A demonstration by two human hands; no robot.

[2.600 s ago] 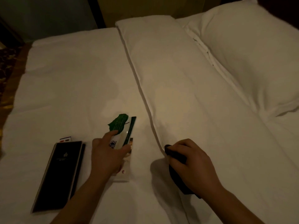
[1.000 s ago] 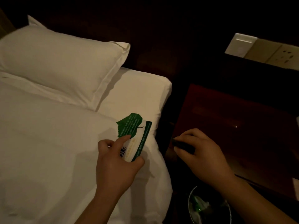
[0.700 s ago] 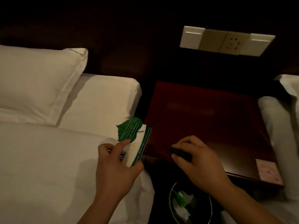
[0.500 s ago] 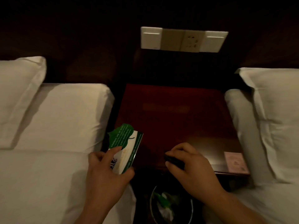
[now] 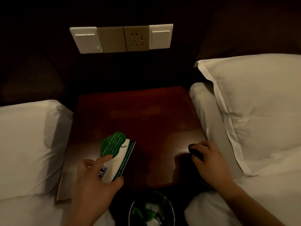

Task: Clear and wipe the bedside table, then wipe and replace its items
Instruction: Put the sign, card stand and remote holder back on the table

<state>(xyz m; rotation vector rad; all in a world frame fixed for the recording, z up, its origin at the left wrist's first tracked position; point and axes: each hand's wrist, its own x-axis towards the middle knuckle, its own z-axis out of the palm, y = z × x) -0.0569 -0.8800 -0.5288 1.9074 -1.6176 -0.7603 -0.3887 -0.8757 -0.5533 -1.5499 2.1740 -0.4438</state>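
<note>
A person stands at the front of a dark red desk (image 5: 146, 115) that sits between two white beds. The left hand (image 5: 94, 181) holds a card (image 5: 117, 154) with a green leaf on top. The thumb is under the card's near edge, and the pointing finger lies flat on the leaf. The card is over the desk at about 7 o'clock, and its leaf end points away from the person. I cannot tell if it touches the wood.

The right hand (image 5: 210, 165) is curled round a small dark cloth (image 5: 196, 151). It sits low on the desk at about 4 o'clock, close to the right edge, and a bit of cloth sticks out past the fingers. The wood near it is shiny.

The left bed (image 5: 27, 144) is at 9 o'clock, right next to the desk. The right bed (image 5: 268, 193) is at 3 o'clock, with a big pillow (image 5: 252, 103) on it. On the dark wall at 12 o'clock there is a switch panel (image 5: 122, 38) with a socket in it. At 6 o'clock, down below the desk's front edge, there is a round bin (image 5: 151, 209) with white and green scraps inside.
</note>
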